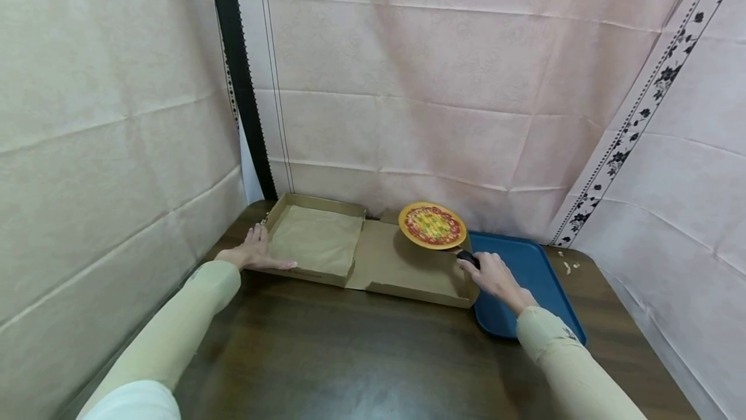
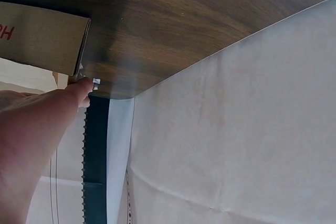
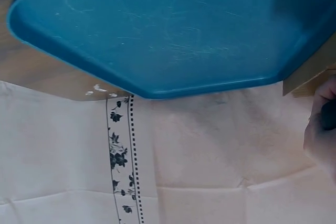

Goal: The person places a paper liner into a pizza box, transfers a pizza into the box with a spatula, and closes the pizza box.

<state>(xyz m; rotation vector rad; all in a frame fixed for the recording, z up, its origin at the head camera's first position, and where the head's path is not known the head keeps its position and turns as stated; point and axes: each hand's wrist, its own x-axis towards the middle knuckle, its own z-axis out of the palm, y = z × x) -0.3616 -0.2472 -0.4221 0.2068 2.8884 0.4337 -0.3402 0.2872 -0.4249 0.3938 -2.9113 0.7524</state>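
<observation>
In the head view my right hand (image 1: 494,276) grips the black handle (image 1: 468,259) of a spatula. Its blade is hidden under a small round pizza (image 1: 432,225) with a yellow rim, red sauce and yellow-green topping. The pizza is held over the right half of an opened cardboard pizza box (image 1: 408,276). At the box's left half, lined with a sheet of brown paper (image 1: 316,239), my left hand (image 1: 256,252) rests on the front left corner, thumb stretched along the front wall. The right wrist view shows the right hand (image 3: 321,129) around the dark handle at the frame's edge.
A blue tray (image 1: 506,316) lies at the right, against the box's right end. Brown wooden table (image 1: 350,349) extends in front. Pale cloth hangs (image 1: 443,70) behind and at both sides. Small white scraps (image 1: 568,267) lie near the table's back right corner.
</observation>
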